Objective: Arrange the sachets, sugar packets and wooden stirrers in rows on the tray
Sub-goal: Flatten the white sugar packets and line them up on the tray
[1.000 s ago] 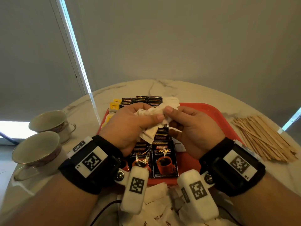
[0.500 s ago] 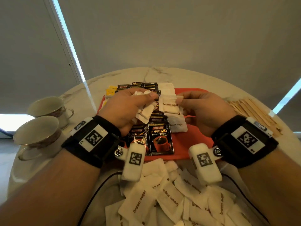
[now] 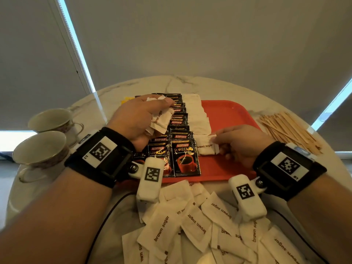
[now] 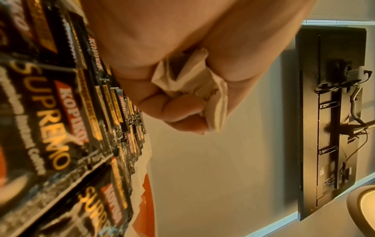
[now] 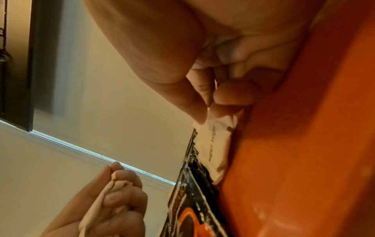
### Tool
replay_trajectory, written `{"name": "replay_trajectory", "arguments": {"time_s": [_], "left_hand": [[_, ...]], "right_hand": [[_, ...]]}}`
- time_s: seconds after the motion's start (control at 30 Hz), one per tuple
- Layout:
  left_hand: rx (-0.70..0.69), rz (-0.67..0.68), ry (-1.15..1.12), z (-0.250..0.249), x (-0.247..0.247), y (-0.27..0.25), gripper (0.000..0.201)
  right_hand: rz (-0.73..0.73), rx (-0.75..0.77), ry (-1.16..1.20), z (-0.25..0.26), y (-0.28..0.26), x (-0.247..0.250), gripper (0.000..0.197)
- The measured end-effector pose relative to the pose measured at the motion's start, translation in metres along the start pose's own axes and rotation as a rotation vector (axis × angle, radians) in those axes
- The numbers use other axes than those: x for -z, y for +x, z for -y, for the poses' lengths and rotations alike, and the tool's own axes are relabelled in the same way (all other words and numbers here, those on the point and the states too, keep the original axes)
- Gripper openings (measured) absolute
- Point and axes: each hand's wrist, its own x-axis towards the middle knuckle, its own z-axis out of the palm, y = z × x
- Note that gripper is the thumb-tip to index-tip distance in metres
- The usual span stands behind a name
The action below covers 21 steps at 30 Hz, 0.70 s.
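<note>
Under both hands sits the red tray [image 3: 224, 113], and it is filling up. Beneath the left hand [image 3: 137, 119] run two rows of black coffee sachets [image 3: 185, 159], overlapped like shingles from the near rim to the far one. Just to the right of them, a row of white sugar packets [image 3: 198, 115] stretches away, touching the sachets' edge. The left hand is closed around a bunch of spare packets [image 3: 162, 121], crumpled in its curled fingers and held above the sachet rows. The right hand [image 3: 242, 143] is down at the near end of the sugar row, thumb and forefinger pinching the nearest packet [image 3: 206, 147], which lies flat on the tray floor beside the closest sachet. The right half of the tray, beyond the right hand, holds nothing but red plastic. Nearer than both wrists, off the tray, a loose heap of brown sugar packets [image 3: 200, 229] covers the marble table [image 3: 181, 82]. Out past the right hand lies a pile of wooden stirrers [image 3: 291, 132]. Left of the left wrist stand two cups [image 3: 40, 149].
</note>
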Motion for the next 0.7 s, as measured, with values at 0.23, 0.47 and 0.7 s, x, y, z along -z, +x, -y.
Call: {"name": "replay_trajectory", "arguments": {"time_s": [0.23,0.47,0.7], "left_hand": [[-0.003,0.017,-0.004,-0.002,0.002,0.002,0.006],[0.045,0.070,0.101,0.004,0.006,0.008,0.011],[0.108,0.118,0.073,0.009,0.004,0.007,0.026]], "right_hand": [[-0.040,0.083,0.152,-0.008,-0.002,0.001,0.018],[0.106,0.045,0.159,0.006,-0.015,-0.007,0.013],[0.106,0.043,0.128,0.006,-0.010,-0.011,0.018]]}}
